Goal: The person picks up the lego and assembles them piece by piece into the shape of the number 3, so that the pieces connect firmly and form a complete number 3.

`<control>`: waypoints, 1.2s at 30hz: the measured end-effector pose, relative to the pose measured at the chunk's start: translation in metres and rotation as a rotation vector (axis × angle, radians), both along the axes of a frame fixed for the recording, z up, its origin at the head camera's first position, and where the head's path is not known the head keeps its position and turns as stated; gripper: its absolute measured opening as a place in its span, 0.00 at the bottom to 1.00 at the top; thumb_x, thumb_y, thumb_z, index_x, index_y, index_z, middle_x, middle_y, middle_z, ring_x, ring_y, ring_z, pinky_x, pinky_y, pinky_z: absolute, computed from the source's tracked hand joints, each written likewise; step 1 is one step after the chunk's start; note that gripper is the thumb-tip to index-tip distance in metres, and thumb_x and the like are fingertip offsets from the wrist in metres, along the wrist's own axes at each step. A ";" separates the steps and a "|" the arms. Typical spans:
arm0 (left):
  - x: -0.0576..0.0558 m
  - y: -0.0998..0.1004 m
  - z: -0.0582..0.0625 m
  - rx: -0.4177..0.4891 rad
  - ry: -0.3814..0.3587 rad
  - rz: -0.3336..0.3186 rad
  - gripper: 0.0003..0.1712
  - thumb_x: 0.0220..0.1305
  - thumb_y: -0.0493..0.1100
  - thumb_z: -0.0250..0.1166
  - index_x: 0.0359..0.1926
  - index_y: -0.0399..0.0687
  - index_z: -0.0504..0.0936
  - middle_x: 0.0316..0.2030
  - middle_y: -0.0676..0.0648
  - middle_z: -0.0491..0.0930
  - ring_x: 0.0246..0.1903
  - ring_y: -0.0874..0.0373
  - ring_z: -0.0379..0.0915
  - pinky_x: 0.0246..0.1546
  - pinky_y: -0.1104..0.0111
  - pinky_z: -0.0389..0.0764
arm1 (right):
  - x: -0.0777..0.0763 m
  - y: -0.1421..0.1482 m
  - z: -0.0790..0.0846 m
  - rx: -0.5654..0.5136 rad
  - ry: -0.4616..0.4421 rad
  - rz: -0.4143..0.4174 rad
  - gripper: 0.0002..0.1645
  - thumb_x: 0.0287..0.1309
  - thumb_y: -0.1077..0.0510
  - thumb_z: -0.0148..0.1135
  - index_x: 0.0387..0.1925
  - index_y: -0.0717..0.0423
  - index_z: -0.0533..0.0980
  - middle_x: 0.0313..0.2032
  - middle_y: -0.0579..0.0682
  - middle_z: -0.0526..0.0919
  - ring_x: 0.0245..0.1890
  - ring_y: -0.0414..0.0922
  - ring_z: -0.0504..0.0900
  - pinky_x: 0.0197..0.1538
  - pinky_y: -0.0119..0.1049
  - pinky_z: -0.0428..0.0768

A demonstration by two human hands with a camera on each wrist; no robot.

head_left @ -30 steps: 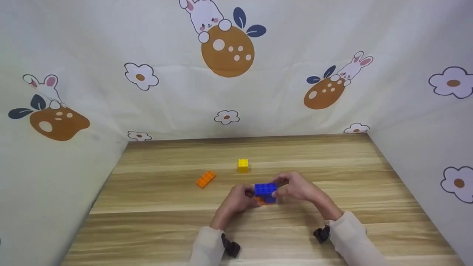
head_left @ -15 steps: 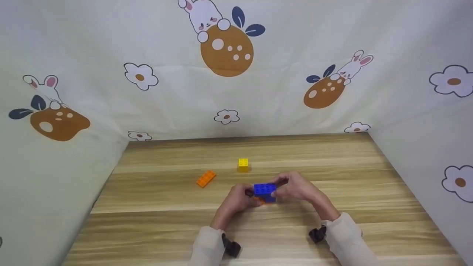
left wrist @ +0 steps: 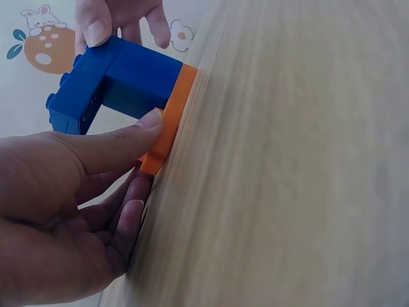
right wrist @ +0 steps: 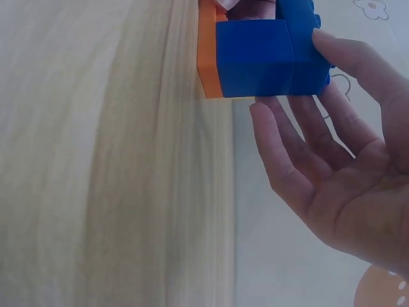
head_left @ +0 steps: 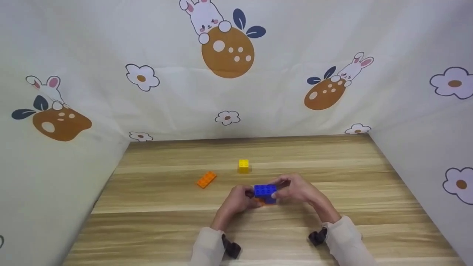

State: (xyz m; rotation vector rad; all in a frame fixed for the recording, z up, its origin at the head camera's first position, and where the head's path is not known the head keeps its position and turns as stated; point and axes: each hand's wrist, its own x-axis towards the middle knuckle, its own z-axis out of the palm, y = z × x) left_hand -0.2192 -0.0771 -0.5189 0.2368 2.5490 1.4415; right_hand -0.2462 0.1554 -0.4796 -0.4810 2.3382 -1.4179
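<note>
A printed fabric backdrop (head_left: pixel 236 74) with rabbits and flowers walls in the scene on three sides, and a wooden table (head_left: pixel 332 173) fills the floor of it. Taking the table's middle as the clock's centre, the two hands meet just toward six o'clock. The left hand (head_left: pixel 236 199) comes in from about seven o'clock; its thumb and fingers are curled, the thumb tip pressed on the edge of the orange plate (left wrist: pixel 171 121) at the bottom of the stack, the other fingers tucked against the table beneath it. The right hand (head_left: pixel 297 188) comes in from about five o'clock, its fingers only gently bent, their tips touching the top blue brick (head_left: pixel 265 190) on its far and right faces, palm open toward it. That studded brick sits on a second blue brick (right wrist: pixel 255 57), which stands on the orange plate resting on the table. A loose orange brick (head_left: pixel 206 179) lies at about nine o'clock from the stack, well apart, and a small yellow brick (head_left: pixel 243 165) stands at about eleven o'clock, nearer.
</note>
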 end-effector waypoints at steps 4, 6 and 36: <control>0.001 0.001 -0.001 0.023 0.041 -0.011 0.14 0.50 0.39 0.79 0.38 0.41 0.87 0.33 0.46 0.87 0.32 0.61 0.76 0.40 0.66 0.82 | -0.001 0.003 -0.002 -0.003 -0.031 0.005 0.26 0.48 0.58 0.78 0.51 0.58 0.82 0.48 0.59 0.87 0.46 0.47 0.84 0.47 0.34 0.81; 0.001 0.000 -0.002 0.031 0.051 -0.023 0.15 0.49 0.39 0.80 0.38 0.40 0.87 0.34 0.44 0.88 0.32 0.62 0.78 0.40 0.67 0.83 | -0.001 0.004 -0.002 -0.009 -0.035 0.018 0.27 0.49 0.58 0.77 0.52 0.60 0.82 0.48 0.60 0.86 0.46 0.47 0.84 0.47 0.34 0.82; -0.060 -0.038 0.020 0.158 -0.057 0.261 0.33 0.59 0.36 0.72 0.65 0.39 0.73 0.62 0.36 0.75 0.58 0.45 0.77 0.55 0.60 0.82 | 0.005 -0.007 0.004 0.049 0.024 0.020 0.25 0.51 0.63 0.73 0.52 0.63 0.79 0.48 0.61 0.84 0.49 0.51 0.84 0.50 0.41 0.84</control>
